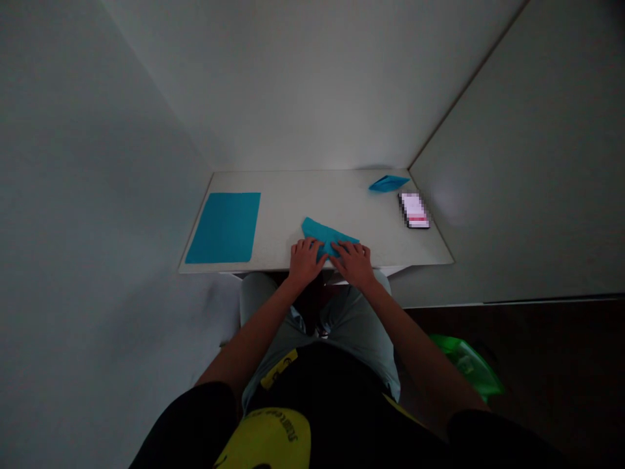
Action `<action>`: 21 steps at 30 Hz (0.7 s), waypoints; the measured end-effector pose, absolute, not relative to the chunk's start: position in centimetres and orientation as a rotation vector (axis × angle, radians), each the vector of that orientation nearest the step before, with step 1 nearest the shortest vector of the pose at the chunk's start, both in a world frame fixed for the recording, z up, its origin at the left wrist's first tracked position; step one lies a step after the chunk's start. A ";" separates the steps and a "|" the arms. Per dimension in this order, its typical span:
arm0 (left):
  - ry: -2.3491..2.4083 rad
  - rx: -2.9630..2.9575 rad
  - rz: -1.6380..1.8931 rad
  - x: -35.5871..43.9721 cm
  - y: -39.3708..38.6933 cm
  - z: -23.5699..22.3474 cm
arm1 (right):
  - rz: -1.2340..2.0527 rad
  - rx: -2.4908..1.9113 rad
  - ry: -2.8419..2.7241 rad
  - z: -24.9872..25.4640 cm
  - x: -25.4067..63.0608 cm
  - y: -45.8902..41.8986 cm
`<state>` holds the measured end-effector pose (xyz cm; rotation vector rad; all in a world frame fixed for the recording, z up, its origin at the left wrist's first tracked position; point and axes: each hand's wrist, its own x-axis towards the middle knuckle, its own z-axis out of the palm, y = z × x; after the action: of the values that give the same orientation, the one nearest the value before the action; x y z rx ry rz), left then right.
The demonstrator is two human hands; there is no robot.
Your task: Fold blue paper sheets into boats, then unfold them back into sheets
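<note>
My left hand (305, 262) and my right hand (354, 264) rest side by side on a folded sheet of teal paper (328, 233) at the front edge of a white table (312, 195). Both press on its near part, and my fingers hide part of the fold. A flat teal paper sheet (223, 227) lies at the table's left, beyond reach of either hand. Far right, a small folded teal paper piece (389, 184) sits near the back edge.
A smartphone (415, 210) with a pixelated screen lies at the right edge of the table. Walls (312, 85) close in the back and both sides. A green plastic bag (466, 365) lies on the dark floor to my right.
</note>
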<state>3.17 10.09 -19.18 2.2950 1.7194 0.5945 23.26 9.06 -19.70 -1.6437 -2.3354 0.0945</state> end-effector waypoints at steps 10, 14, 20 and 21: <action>1.276 2.401 0.474 1.2 14.5 -18.6 | 0.263 -1.343 -2.584 -18.4 25.0 10.9; 1.401 2.432 0.555 1.3 13.6 -18.5 | 0.293 -1.260 -2.661 -18.2 25.3 12.1; 1.545 2.428 0.662 0.8 10.7 -19.1 | 0.155 -1.342 -2.614 -19.0 23.5 12.6; 1.516 2.438 0.643 0.5 10.5 -19.1 | 0.143 -1.356 -2.599 -19.1 23.1 12.6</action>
<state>0.53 10.53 -19.14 2.4385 1.5157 0.6427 23.06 12.58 -19.06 -1.3558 -2.5987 0.1434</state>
